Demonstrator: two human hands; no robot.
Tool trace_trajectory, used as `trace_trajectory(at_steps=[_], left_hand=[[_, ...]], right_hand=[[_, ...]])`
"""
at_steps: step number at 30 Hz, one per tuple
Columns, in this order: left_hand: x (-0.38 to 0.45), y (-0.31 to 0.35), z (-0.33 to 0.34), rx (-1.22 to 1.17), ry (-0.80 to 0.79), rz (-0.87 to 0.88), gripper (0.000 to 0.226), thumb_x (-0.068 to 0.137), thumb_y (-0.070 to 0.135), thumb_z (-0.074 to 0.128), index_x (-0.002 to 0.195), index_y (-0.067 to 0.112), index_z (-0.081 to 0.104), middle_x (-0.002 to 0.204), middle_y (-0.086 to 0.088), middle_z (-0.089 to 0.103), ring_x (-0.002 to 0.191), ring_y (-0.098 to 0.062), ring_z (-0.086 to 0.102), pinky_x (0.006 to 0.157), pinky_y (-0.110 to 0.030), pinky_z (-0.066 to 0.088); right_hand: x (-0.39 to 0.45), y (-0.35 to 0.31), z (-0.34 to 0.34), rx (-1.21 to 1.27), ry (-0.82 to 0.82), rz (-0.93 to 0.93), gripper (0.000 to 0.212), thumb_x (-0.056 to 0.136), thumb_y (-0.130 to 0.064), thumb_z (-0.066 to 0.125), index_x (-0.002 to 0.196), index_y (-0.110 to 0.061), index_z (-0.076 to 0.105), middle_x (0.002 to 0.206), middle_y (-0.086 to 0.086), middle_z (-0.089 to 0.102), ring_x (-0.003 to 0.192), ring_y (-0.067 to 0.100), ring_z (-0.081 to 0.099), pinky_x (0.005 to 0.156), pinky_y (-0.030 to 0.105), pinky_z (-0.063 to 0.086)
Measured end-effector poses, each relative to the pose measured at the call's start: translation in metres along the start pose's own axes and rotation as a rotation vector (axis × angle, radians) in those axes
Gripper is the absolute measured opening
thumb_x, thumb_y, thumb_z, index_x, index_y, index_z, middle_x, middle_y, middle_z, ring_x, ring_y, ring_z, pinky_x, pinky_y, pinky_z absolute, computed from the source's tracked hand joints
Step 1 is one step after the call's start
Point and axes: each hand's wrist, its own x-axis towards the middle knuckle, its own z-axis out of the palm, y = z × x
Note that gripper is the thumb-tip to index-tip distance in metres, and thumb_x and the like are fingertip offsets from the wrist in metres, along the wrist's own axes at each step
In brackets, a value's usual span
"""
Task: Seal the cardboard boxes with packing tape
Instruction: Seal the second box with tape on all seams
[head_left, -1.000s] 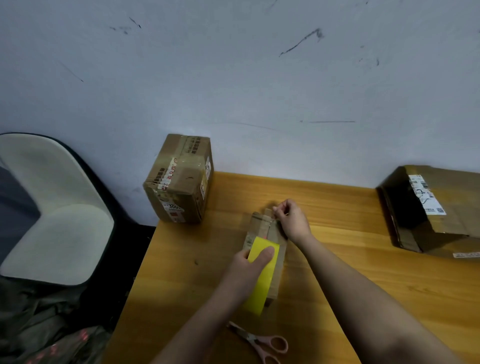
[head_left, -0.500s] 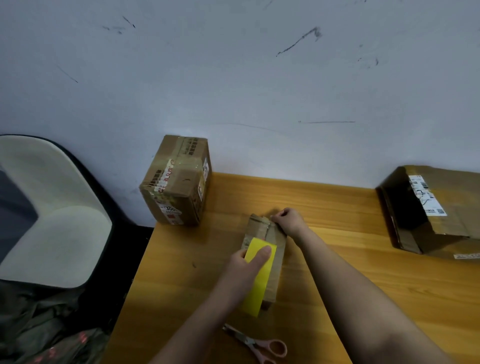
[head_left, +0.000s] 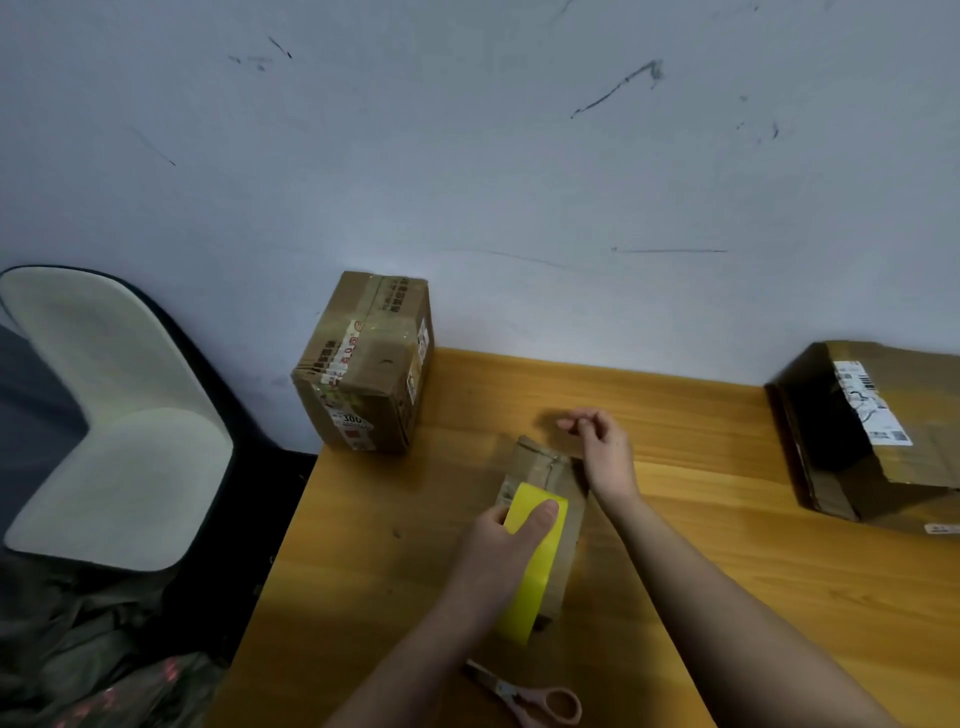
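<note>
A small cardboard box (head_left: 563, 480) lies lengthwise in the middle of the wooden table (head_left: 737, 525). My left hand (head_left: 496, 551) grips a yellow roll of packing tape (head_left: 524, 592) that stands on the near half of the box's top. My right hand (head_left: 605, 452) hovers just past the box's far end, off the cardboard. Its fingers are loosely curled, thumb near forefinger, and nothing shows between them. A crumpled seam runs across the far end of the box top.
Pink-handled scissors (head_left: 540, 699) lie at the table's near edge. A taped cardboard box (head_left: 363, 364) stands at the far left corner, against the wall. A larger labelled box (head_left: 883, 431) sits at the right. A white chair (head_left: 104, 415) stands left of the table.
My right hand has lifted off the far end of the small box and moved slightly right. The box end sank flat. My left hand stays on the tape roll.
</note>
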Motion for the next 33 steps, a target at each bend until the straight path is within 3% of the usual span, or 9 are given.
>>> trace_trajectory(at_steps=[5, 10, 13, 15, 17, 21, 24, 26, 33], left_hand=[[0.002, -0.002, 0.001, 0.026, 0.016, 0.001, 0.03, 0.087, 0.045, 0.064, 0.074, 0.019, 0.06, 0.07, 0.0, 0.058, 0.067, -0.018, 0.054, 0.067, -0.03, 0.042], [0.001, 0.003, -0.002, 0.066, -0.004, -0.011, 0.027, 0.089, 0.045, 0.06, 0.075, 0.021, 0.058, 0.08, -0.003, 0.061, 0.077, -0.02, 0.059, 0.072, -0.032, 0.045], [-0.001, 0.004, -0.002, 0.044, -0.034, -0.04, 0.033, 0.083, 0.052, 0.065, 0.08, 0.02, 0.06, 0.085, -0.007, 0.066, 0.086, -0.027, 0.065, 0.083, -0.04, 0.051], [-0.001, 0.0, -0.005, -0.123, -0.104, -0.074, 0.04, 0.079, 0.049, 0.064, 0.088, 0.01, 0.063, 0.079, -0.012, 0.069, 0.076, -0.027, 0.068, 0.073, -0.035, 0.053], [-0.009, -0.004, -0.009, -0.213, -0.207, -0.061, 0.036, 0.085, 0.038, 0.062, 0.094, 0.003, 0.061, 0.07, -0.012, 0.069, 0.06, -0.019, 0.067, 0.057, -0.024, 0.052], [-0.02, -0.02, -0.012, -0.163, -0.207, 0.043, 0.066, 0.058, 0.054, 0.065, 0.105, 0.007, 0.059, 0.073, -0.012, 0.068, 0.061, -0.019, 0.064, 0.056, -0.027, 0.05], [-0.021, -0.014, -0.007, -0.153, -0.188, 0.041, 0.035, 0.081, 0.039, 0.067, 0.096, 0.008, 0.057, 0.064, -0.01, 0.065, 0.053, -0.02, 0.062, 0.051, -0.026, 0.05], [-0.024, -0.009, -0.005, -0.154, -0.187, 0.02, 0.019, 0.095, 0.026, 0.056, 0.09, 0.008, 0.056, 0.061, -0.011, 0.064, 0.05, -0.021, 0.06, 0.052, -0.027, 0.051], [-0.035, -0.01, -0.009, -0.187, -0.139, -0.089, 0.029, 0.098, 0.028, 0.049, 0.088, 0.001, 0.056, 0.057, -0.012, 0.064, 0.047, -0.019, 0.061, 0.051, -0.026, 0.05]], right_hand=[[-0.022, 0.004, -0.011, -0.36, -0.305, -0.2, 0.029, 0.101, -0.012, 0.042, 0.121, -0.016, 0.063, 0.112, -0.013, 0.063, 0.105, 0.002, 0.054, 0.086, 0.013, 0.036], [-0.01, 0.002, -0.013, -0.283, -0.33, -0.123, 0.029, 0.103, -0.018, 0.042, 0.116, -0.01, 0.067, 0.11, -0.004, 0.064, 0.106, 0.008, 0.054, 0.082, 0.009, 0.036], [-0.008, 0.007, -0.012, -0.323, -0.387, -0.107, 0.026, 0.101, -0.018, 0.048, 0.114, -0.011, 0.07, 0.112, -0.004, 0.066, 0.105, 0.007, 0.055, 0.08, 0.009, 0.038], [-0.008, 0.013, -0.009, -0.295, -0.379, -0.093, 0.024, 0.099, -0.018, 0.052, 0.114, -0.013, 0.07, 0.113, -0.006, 0.066, 0.107, 0.008, 0.057, 0.086, 0.01, 0.04], [-0.007, 0.019, -0.006, -0.259, -0.342, -0.065, 0.023, 0.097, -0.018, 0.056, 0.114, -0.015, 0.071, 0.115, -0.002, 0.069, 0.11, 0.013, 0.061, 0.095, 0.024, 0.045], [-0.007, 0.027, -0.004, -0.252, -0.325, -0.055, 0.022, 0.096, -0.023, 0.059, 0.113, -0.02, 0.072, 0.115, -0.001, 0.07, 0.11, 0.014, 0.063, 0.098, 0.036, 0.048], [-0.008, 0.032, -0.002, -0.294, -0.275, -0.066, 0.022, 0.095, -0.029, 0.059, 0.112, -0.027, 0.072, 0.114, -0.005, 0.071, 0.109, 0.012, 0.063, 0.095, 0.036, 0.049], [-0.009, 0.033, 0.0, -0.354, -0.241, -0.082, 0.022, 0.095, -0.033, 0.057, 0.112, -0.031, 0.072, 0.115, -0.007, 0.07, 0.107, 0.011, 0.062, 0.091, 0.035, 0.05], [-0.012, 0.028, 0.0, -0.372, -0.231, -0.053, 0.023, 0.095, -0.036, 0.057, 0.113, -0.032, 0.071, 0.117, -0.006, 0.069, 0.108, 0.013, 0.061, 0.089, 0.037, 0.051]])
